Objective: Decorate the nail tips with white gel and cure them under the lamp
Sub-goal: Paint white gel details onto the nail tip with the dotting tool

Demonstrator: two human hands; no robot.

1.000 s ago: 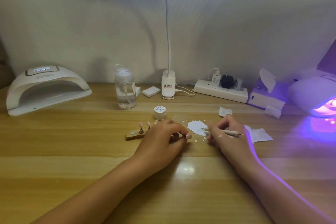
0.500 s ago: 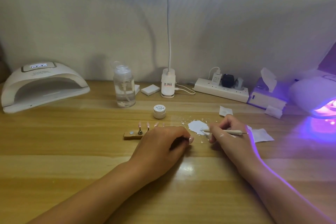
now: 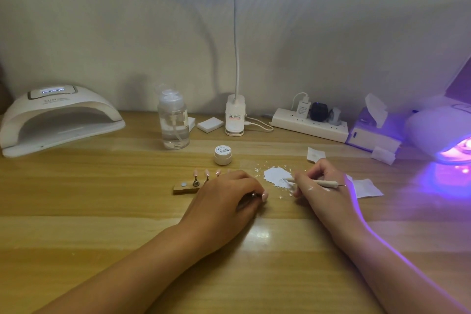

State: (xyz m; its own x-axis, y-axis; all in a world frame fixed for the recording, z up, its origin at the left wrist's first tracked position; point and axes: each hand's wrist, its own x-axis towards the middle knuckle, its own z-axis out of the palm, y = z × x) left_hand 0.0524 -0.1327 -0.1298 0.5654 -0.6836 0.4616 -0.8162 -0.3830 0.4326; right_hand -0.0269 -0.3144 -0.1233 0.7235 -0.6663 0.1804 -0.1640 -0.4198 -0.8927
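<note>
My right hand (image 3: 323,188) grips a thin dotting pen (image 3: 316,182) whose tip lies on a smeared patch of white gel (image 3: 276,176) on the table. My left hand (image 3: 224,199) pinches a small metal stand carrying a pink nail tip (image 3: 265,196) just left of that patch. Behind it a wooden holder (image 3: 182,187) carries several more pink nail tips (image 3: 196,173) on stands. A small white gel jar (image 3: 223,155) stands closed further back. A white curing lamp (image 3: 56,120) sits at the far left, and a second lamp (image 3: 443,130) glows violet at the right edge.
A clear pump bottle (image 3: 173,122), a desk lamp base (image 3: 235,120), a white block (image 3: 210,125) and a power strip (image 3: 309,123) line the back of the wooden table. A tissue box (image 3: 369,132) and paper wipes (image 3: 364,187) lie at the right.
My left hand has drawn back a little from the gel patch with the nail tip. The pen tip in my right hand has stayed on the white gel.
</note>
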